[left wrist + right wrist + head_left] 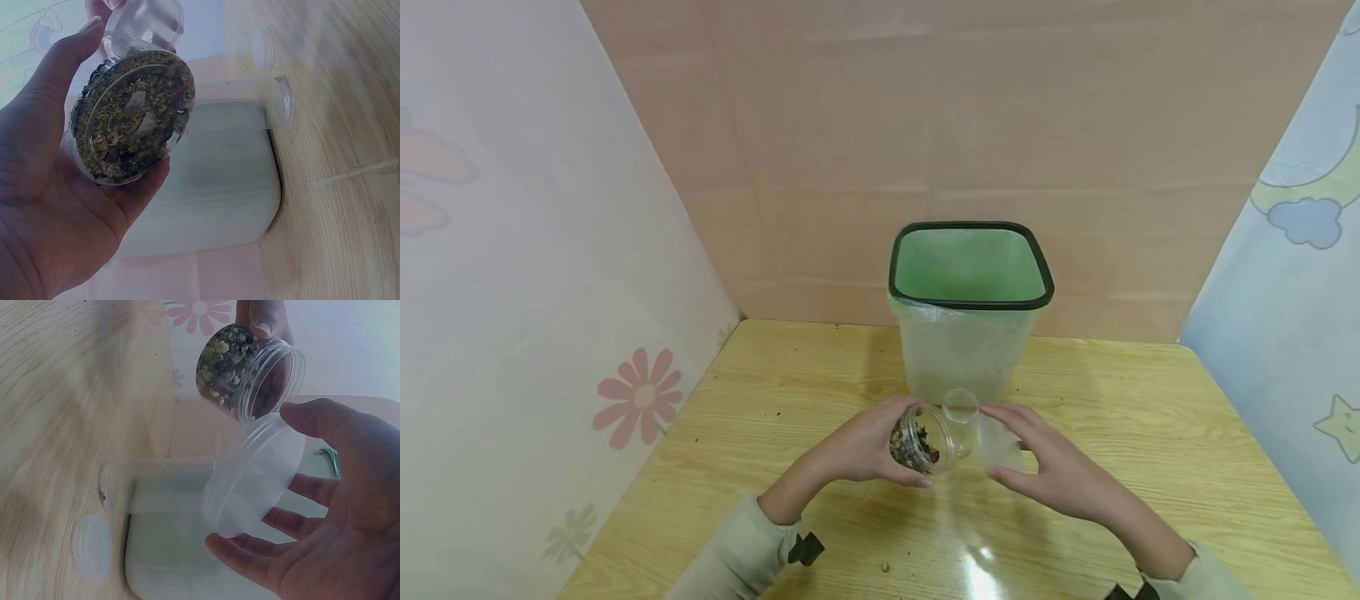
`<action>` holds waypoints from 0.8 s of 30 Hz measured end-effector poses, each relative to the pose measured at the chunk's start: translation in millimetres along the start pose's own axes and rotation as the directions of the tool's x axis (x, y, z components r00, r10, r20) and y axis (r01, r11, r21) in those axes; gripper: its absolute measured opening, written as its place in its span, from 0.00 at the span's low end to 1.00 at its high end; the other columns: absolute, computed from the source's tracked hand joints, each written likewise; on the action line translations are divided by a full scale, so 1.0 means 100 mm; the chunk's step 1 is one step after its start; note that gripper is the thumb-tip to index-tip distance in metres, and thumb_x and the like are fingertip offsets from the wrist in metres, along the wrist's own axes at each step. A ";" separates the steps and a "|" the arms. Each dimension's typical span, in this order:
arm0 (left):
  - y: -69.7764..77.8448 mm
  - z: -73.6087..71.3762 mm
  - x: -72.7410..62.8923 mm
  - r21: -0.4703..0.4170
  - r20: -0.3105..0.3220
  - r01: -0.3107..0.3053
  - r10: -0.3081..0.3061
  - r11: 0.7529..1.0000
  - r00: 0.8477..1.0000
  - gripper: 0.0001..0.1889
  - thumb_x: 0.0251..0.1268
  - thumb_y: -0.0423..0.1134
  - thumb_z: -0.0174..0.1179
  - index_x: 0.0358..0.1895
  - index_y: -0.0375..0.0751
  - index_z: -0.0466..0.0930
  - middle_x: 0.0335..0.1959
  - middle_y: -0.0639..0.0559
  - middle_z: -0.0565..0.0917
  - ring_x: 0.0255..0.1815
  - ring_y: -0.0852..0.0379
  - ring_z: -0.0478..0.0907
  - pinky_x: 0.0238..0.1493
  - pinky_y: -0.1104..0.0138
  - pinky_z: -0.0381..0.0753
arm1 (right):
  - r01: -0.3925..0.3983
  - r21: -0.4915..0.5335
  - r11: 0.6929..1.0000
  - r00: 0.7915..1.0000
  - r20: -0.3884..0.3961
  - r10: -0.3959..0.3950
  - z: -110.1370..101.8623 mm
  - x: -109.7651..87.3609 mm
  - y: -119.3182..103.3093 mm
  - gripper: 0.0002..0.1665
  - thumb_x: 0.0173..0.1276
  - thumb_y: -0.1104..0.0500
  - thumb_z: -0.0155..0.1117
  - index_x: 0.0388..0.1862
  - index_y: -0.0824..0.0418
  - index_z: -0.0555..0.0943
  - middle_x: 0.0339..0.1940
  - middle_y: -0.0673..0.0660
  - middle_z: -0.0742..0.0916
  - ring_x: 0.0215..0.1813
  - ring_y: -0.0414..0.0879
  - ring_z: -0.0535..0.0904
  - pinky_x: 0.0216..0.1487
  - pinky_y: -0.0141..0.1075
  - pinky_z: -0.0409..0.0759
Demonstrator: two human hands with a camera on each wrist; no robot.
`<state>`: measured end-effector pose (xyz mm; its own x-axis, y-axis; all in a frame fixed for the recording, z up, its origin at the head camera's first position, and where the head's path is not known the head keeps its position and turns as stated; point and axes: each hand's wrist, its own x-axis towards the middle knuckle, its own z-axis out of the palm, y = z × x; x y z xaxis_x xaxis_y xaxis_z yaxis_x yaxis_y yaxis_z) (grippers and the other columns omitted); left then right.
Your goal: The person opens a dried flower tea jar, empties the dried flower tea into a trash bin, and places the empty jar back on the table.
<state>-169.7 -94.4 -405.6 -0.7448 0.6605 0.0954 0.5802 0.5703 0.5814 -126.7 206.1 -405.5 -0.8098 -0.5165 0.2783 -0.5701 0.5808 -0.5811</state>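
My left hand (880,442) grips a clear plastic jar (226,370) part filled with dried herbs or flower tea. The jar is tipped on its side, its uncovered threaded mouth facing right. Between the thumb and fingers of my right hand (1052,467) is a translucent round lid (256,475), held by its edge close to the jar's mouth. Just beyond both hands a tall clear cylindrical container (961,408) stands upright on the table, with a few bits at its bottom in the right wrist view. Beside it lies a smaller translucent lid (92,548).
A pale green bin (966,350) with a black rim stands behind the cylinder, near the back edge of the wooden table (790,392). Small crumbs are scattered on the tabletop. Patterned panels flank the table, and a pinkish-brown sheet (820,150) hangs behind.
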 end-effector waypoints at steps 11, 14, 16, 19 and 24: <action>-0.03 -0.07 -0.05 -0.005 -0.008 0.023 -0.023 1.000 1.000 0.52 0.43 0.61 0.80 0.73 0.48 0.65 0.62 0.55 0.76 0.59 0.58 0.75 0.60 0.61 0.77 | -0.065 -0.020 0.998 0.998 -0.018 0.065 -0.06 -0.09 0.09 0.39 0.68 0.49 0.71 0.75 0.55 0.68 0.69 0.57 0.76 0.65 0.56 0.75 0.50 0.45 0.84; -0.04 -0.09 -0.05 0.001 -0.017 0.021 -0.020 1.000 1.000 0.52 0.43 0.60 0.80 0.73 0.47 0.65 0.64 0.53 0.76 0.61 0.57 0.75 0.62 0.59 0.77 | -0.082 -0.018 0.996 0.996 -0.016 0.082 -0.08 -0.12 0.11 0.39 0.68 0.49 0.71 0.75 0.55 0.68 0.69 0.59 0.76 0.64 0.56 0.76 0.49 0.46 0.84; -0.04 -0.10 -0.05 0.005 -0.020 0.021 -0.021 1.000 1.000 0.52 0.44 0.59 0.80 0.73 0.45 0.65 0.65 0.52 0.75 0.62 0.56 0.74 0.63 0.58 0.76 | -0.094 -0.022 0.995 0.995 -0.017 0.094 -0.09 -0.13 0.14 0.39 0.68 0.49 0.72 0.75 0.55 0.68 0.68 0.60 0.76 0.64 0.57 0.76 0.49 0.46 0.84; -0.04 -0.12 -0.06 0.011 -0.021 0.028 -0.028 1.000 0.999 0.52 0.44 0.59 0.80 0.73 0.44 0.65 0.66 0.52 0.75 0.63 0.55 0.74 0.63 0.58 0.76 | -0.110 -0.040 0.993 0.994 -0.024 0.109 -0.11 -0.15 0.17 0.40 0.67 0.49 0.72 0.74 0.57 0.69 0.68 0.61 0.76 0.64 0.58 0.76 0.50 0.47 0.83; -0.04 -0.15 -0.06 0.016 -0.019 0.032 -0.032 0.999 0.999 0.53 0.44 0.58 0.80 0.74 0.43 0.64 0.69 0.50 0.74 0.65 0.54 0.73 0.65 0.57 0.75 | -0.136 -0.060 0.989 0.990 -0.030 0.134 -0.14 -0.17 0.23 0.40 0.67 0.49 0.72 0.73 0.59 0.70 0.66 0.62 0.77 0.62 0.60 0.77 0.50 0.50 0.83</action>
<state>-172.5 -108.6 -396.4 -0.7693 0.6322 0.0922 0.5608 0.5991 0.5715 -128.3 237.0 -412.9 -0.8828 -0.4148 0.2204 -0.4620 0.6825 -0.5663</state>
